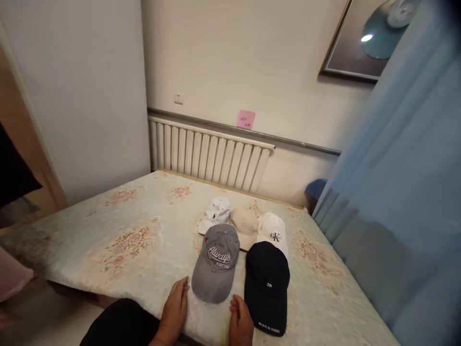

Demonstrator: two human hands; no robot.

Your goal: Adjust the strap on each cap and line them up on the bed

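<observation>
Several caps lie on a bed (144,230) with a pale flowered cover. Nearest me are a grey cap (216,263) with lettering and a dark navy cap (267,286). Behind them sit a white cap (215,214), a beige cap (245,226) and a white cap with a black logo (272,231). My left hand (175,307) rests flat on the cover just left of the grey cap's brim, fingers stretched out. My right hand (240,321) lies between the grey and navy caps, fingers loosely curled, holding nothing.
A white radiator (209,156) runs along the wall behind the bed, with a pink note (245,119) above it. A blue curtain (403,192) hangs at the right. A framed picture (367,43) is high on the wall.
</observation>
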